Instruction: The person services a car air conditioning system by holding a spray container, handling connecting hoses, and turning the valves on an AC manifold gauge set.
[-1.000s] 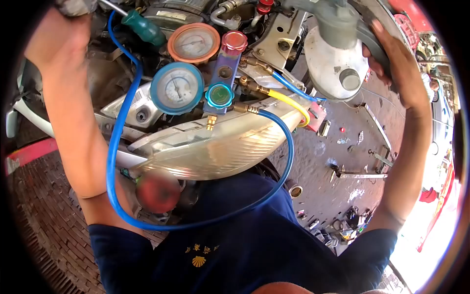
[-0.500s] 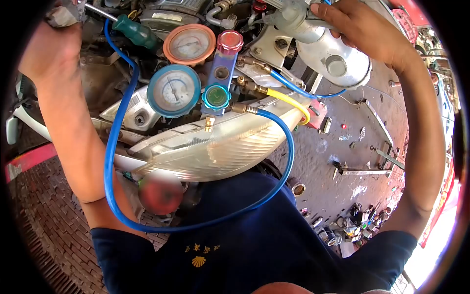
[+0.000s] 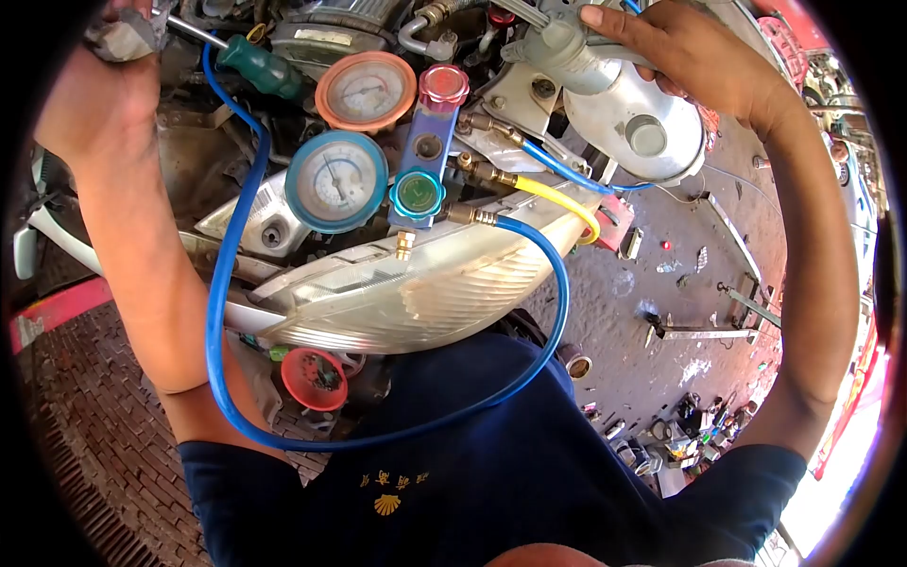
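My right hand (image 3: pixel 694 52) is wrapped round the handle of a grey metal spray gun (image 3: pixel 576 61), with a silver cup (image 3: pixel 642 137) below its body. At the upper left, my left hand (image 3: pixel 104 99) is closed on a crumpled grey piece (image 3: pixel 123 36), perhaps a rag; the frame edge cuts off part of its fingers. Just right of that hand, a screwdriver with a green handle (image 3: pixel 260 68) lies over the engine bay. Between my arms stands a manifold gauge set (image 3: pixel 422 146) with a red-rimmed gauge (image 3: pixel 366 87) and a blue-rimmed gauge (image 3: pixel 335 181).
A blue hose (image 3: pixel 219 312) loops from the gauge set across my front. A yellow hose (image 3: pixel 557 197) runs right. Below them is a car headlight (image 3: pixel 425 293). A red bowl (image 3: pixel 315 380) sits lower left. Metal frame pieces (image 3: pixel 709 334) and several small items lie on the floor.
The spray gun has tilted a little, and its cup has shifted slightly left and down with my right hand. My left hand stays almost still. The red bowl, blurred before, now shows sharply.
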`<state>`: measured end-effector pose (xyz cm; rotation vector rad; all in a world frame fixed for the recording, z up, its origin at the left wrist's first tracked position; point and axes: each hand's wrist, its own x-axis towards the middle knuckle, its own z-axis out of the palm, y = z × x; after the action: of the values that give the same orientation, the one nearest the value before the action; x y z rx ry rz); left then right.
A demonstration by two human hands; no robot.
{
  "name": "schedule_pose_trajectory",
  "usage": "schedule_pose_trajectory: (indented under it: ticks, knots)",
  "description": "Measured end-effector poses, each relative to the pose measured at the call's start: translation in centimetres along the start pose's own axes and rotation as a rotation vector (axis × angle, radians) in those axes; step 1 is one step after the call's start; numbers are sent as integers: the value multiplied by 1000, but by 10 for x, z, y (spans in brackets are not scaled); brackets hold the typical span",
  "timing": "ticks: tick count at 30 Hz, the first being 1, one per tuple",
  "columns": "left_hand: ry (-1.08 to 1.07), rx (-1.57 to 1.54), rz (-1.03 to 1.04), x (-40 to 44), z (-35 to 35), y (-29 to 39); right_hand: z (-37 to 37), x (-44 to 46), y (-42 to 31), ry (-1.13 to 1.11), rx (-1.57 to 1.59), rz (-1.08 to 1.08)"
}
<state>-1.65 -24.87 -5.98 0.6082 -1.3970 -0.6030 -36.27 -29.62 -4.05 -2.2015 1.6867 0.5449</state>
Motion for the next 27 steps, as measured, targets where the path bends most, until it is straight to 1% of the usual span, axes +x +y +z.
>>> schedule_pose_trajectory:
  ticks: [2, 3, 5, 6, 8, 9, 10, 11, 12, 14, 15, 17, 18, 20, 24, 26, 27]
  knots:
    - [239, 192, -38, -13, 23, 14, -4, -3, -3, -34, -20, 4]
    - [237, 193, -35, -13, 23, 13, -3, 0, 3, -31, -18, 4]
    - [248, 139, -49, -12, 22, 12, 0, 7, 15, -40, -9, -82]
    - [243, 138, -47, -12, 22, 12, -1, 4, 17, -36, -5, -80]
    - [248, 152, -30, -12, 21, 11, -4, -5, 17, 18, -59, -183]
    - [244, 150, -27, -11, 5, 12, -4, -6, 16, 39, -77, -216]
    - [54, -130, -143, -10, -21, 15, -2, -4, 16, 63, -79, -213]
    - [-139, -407, -258, -9, -25, 18, -2, -4, 15, 77, -80, -210]
    - [-143, -408, -255, -10, -26, 17, -2, -5, 15, 90, -81, -207]
    - [-47, -177, -167, -13, -24, 18, -2, -6, 17, 109, -66, -226]
    - [-49, -175, -164, -14, -25, 15, -2, -5, 19, 116, -61, -233]
    - [43, -147, -153, -15, -29, 10, 3, 18, 33, 113, -123, -285]
    - [41, -144, -150, -15, -18, 12, 5, 24, 35, 117, -121, -287]
    - [306, 111, -127, -17, 5, 14, 8, 30, 34, 137, -166, -253]
    - [246, 97, -129, -17, -5, 16, -1, 18, 23, 128, -142, -277]
    - [82, -52, -137, -16, -18, 16, -3, 16, 18, 91, -121, -230]
    - [83, -52, -136, -16, -19, 15, -2, 20, 21, 91, -123, -230]
